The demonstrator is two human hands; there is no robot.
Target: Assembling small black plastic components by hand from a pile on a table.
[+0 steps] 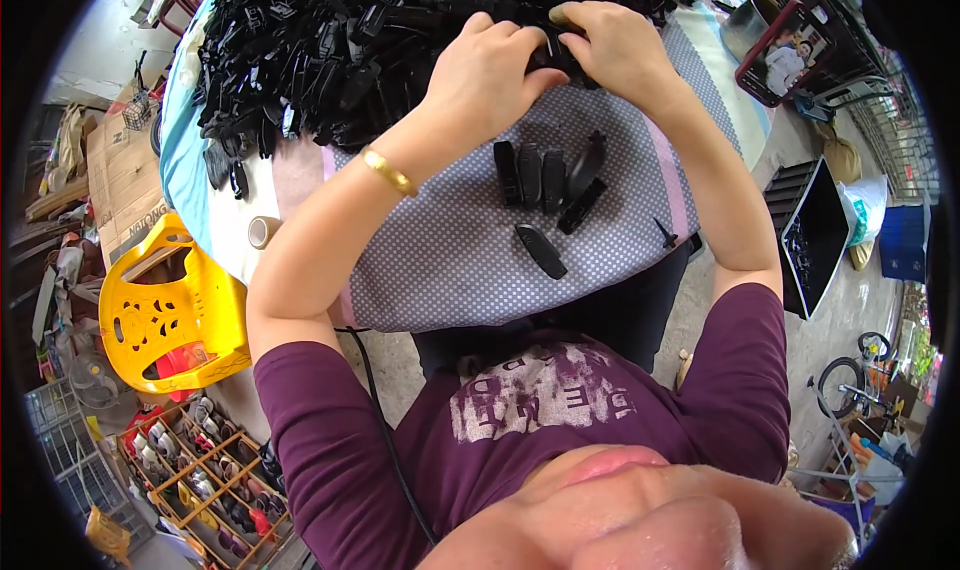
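My left hand [485, 75], with a gold bangle [389, 172] on its wrist, is at the near edge of a big heap of black plastic pieces [320, 45]. Facing it from the right is my right hand [618, 48]. The fingers of both hands are curled in around a small black plastic piece [556, 58], largely hidden by them. Nearer to me, several long black plastic pieces [529, 176] lie side by side on the patterned grey cloth [440, 270]. One more oval black piece [541, 251] lies apart, closer to my body.
A yellow plastic chair [165, 305] and a tape roll [263, 232] are at the left. On the right are a phone [787, 54] beside a metal pot [748, 27], and a black bin [806, 235] below table level. A shoe rack [205, 480] stands at lower left.
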